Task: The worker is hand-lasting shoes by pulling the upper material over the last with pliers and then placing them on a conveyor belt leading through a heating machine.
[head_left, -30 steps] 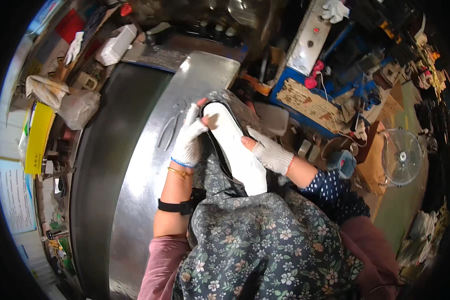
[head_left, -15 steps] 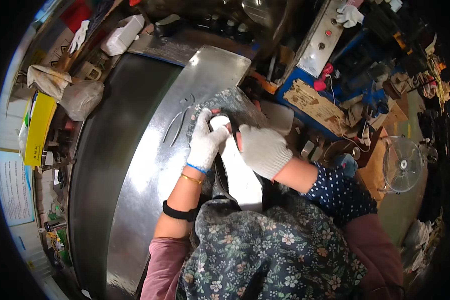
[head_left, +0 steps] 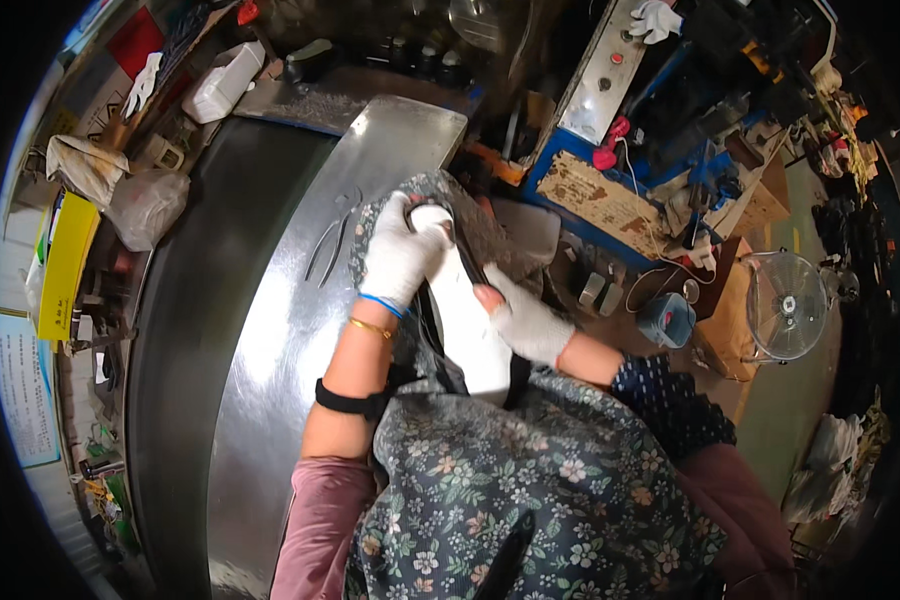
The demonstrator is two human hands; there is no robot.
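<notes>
Head view: right of the metal bench (head_left: 260,400), our left hand (head_left: 398,262) clasps a white sole-shaped form (head_left: 470,345) at its far end; our right hand (head_left: 532,320) pinches its dark-rimmed side. We're apparently fitting the rim; steady pressing seems needed next.

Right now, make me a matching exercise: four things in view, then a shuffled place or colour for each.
1. Pliers
2. Shoe-shaped piece
3. Fan
4. Box at far left

A. Yellow
B. Between the left hand and right hand
C. On the shiny metal surface
D. Towards the picture's right side

Pairs: 1-C, 2-B, 3-D, 4-A
</notes>
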